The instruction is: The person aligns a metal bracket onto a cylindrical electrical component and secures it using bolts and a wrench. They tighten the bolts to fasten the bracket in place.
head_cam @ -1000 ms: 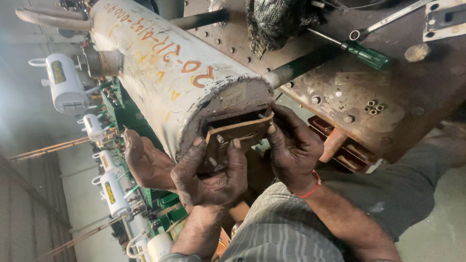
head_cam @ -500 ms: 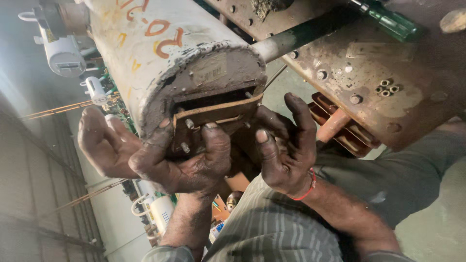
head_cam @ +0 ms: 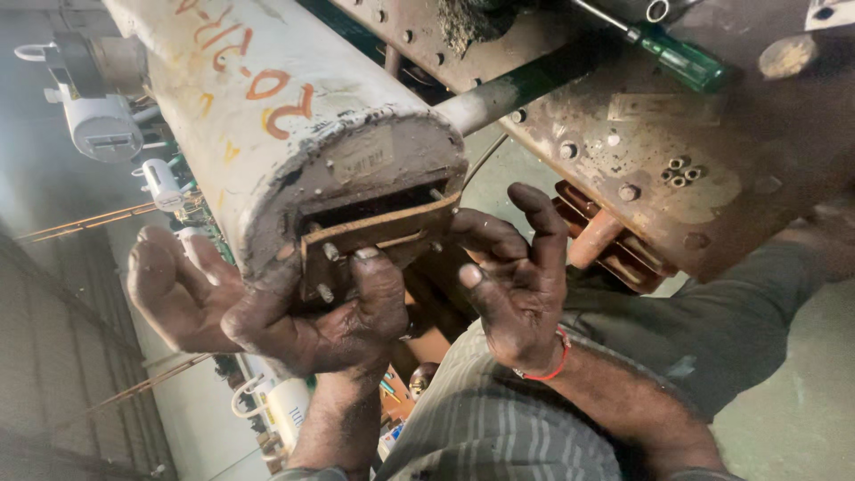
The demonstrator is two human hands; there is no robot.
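Grimy and dark, my left hand (head_cam: 329, 312) is gripping the lower edge of a thin brown plate (head_cam: 383, 236), pressing it to the cylinder's end face (head_cam: 356, 178). My right hand (head_cam: 517, 285) is hovering open, fingertips just touching its right edge. It is feeling stiff, light, sharp-cornered; the edges are best held. Its long axis is running left-right, face towards me, with the pale cylinder (head_cam: 249, 98) stretching away behind.

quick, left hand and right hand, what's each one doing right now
Left hand: closed, pressing the flat brown plate against the end of the grey cylinder.
Right hand: open, fingers spread, a fingertip just at the plate's corner, gripping nothing.
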